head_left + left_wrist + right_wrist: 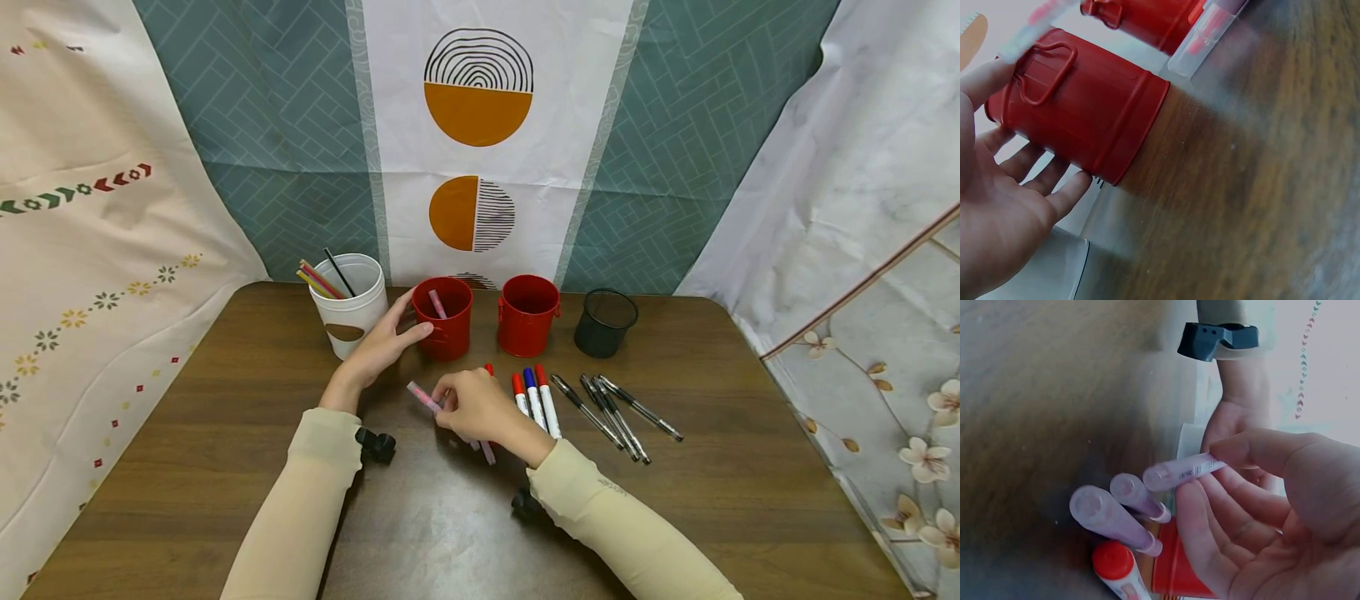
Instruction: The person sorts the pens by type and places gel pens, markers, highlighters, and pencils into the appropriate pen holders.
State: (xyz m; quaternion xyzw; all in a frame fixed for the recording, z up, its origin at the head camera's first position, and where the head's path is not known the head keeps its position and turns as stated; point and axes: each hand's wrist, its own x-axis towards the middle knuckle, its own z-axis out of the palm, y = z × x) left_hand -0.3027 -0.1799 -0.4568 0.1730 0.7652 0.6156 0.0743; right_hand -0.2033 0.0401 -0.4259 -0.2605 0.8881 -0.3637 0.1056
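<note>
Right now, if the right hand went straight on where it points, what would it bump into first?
Probably the left hand, which holds a red bucket. The right hand, pinching a pink pen, points that way, though the hands' heights are hard to judge.

Soft glare on the tabletop (431,521), hazy wrist views.

Wood-grained worktop (420,517); white tub (347,310) at rear left, pencils (318,282) leaning inside. Behind: teal hanging (262,108), white central panel (491,160), orange-and-black circles. Flanks: patterned cream cloth (97,217), blossom-printed cloth (877,333).
</note>
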